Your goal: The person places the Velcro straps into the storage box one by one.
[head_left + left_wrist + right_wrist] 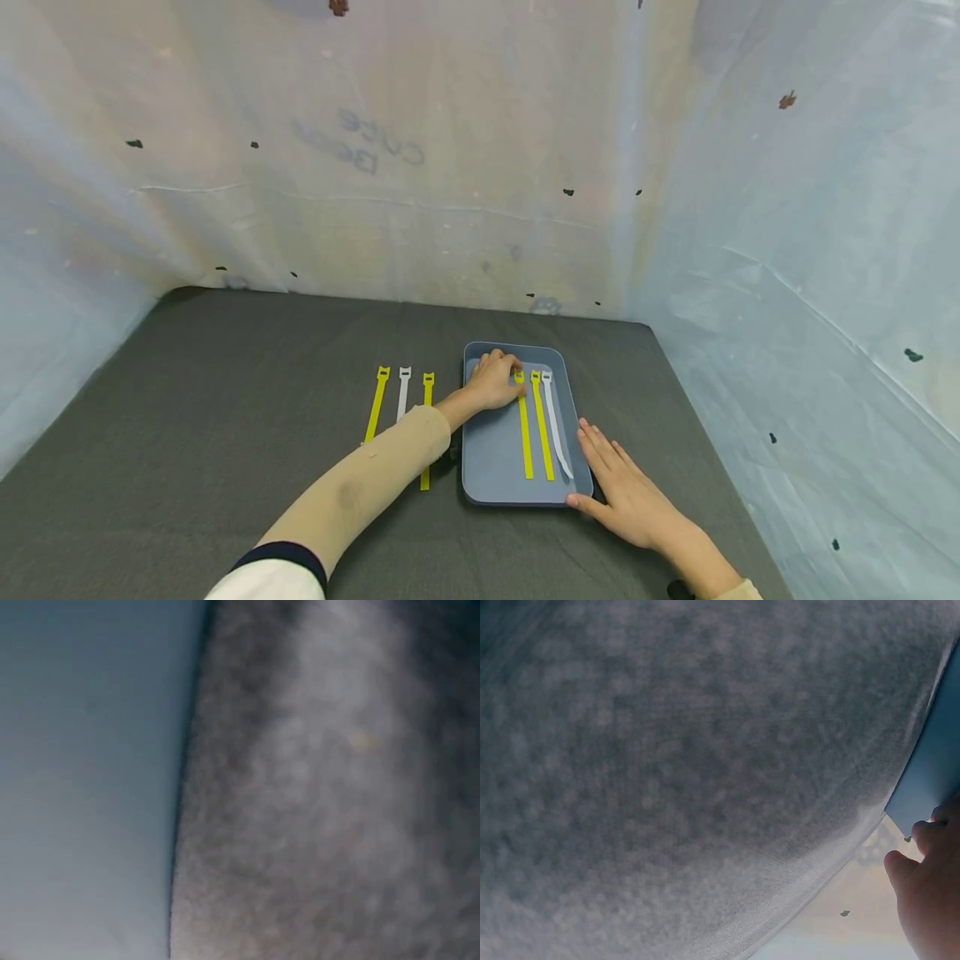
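A blue-grey tray (pixel 491 450) lies on the dark grey table, holding two yellow straps (pixel 542 429) and a white strap (pixel 557 425) side by side. My left hand (pixel 504 375) reaches into the tray's far end, and its curled fingers pinch the head of the leftmost yellow strap (pixel 525 437). My right hand (pixel 622 487) lies flat on the table at the tray's near right corner, fingers straight, thumb against the front rim. The right wrist view shows that tray corner (pixel 939 772) and my fingers (pixel 930 900). In the left wrist view only a blur of tray and cloth shows.
Left of the tray lie another yellow strap (pixel 377 404), a white one (pixel 402 392) and a yellow one (pixel 427 385) partly under my left forearm. Pale sheeted walls close the table at the back, left and right.
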`<move>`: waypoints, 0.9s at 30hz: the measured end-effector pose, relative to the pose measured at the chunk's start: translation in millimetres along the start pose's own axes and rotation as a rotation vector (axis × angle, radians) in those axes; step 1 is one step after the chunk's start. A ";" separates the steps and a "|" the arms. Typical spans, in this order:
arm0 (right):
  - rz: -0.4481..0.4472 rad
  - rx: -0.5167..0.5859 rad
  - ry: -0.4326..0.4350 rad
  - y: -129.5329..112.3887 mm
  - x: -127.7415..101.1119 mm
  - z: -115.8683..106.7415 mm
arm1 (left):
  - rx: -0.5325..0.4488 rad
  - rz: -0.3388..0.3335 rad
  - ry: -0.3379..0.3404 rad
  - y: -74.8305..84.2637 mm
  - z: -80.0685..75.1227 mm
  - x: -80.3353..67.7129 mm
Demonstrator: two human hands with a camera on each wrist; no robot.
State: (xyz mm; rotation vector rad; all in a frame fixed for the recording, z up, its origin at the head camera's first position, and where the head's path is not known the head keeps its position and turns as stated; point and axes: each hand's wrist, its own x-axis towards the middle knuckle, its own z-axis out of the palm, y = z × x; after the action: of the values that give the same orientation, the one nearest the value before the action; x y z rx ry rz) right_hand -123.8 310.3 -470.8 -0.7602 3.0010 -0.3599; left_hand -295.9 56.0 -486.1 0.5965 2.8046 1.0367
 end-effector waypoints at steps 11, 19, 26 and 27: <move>-0.008 0.000 0.021 1.6 0.7 0.6 | -0.155 0.060 -0.012 7.1 -16.3 -2.1; -0.007 -0.002 0.023 1.4 3.1 0.0 | -0.275 0.095 0.008 12.5 -37.8 -11.5; -0.013 -0.023 0.026 2.3 4.7 1.3 | -0.326 0.121 0.050 10.2 -56.2 -20.6; -0.014 -0.024 0.028 2.6 4.8 1.5 | -0.329 0.126 0.059 9.1 -58.6 -21.9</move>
State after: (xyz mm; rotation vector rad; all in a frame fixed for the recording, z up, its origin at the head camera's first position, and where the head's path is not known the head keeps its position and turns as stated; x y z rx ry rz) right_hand -129.1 309.9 -472.7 -0.7853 3.0330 -0.3383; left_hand -285.6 18.3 -436.5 0.7166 2.5834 1.5217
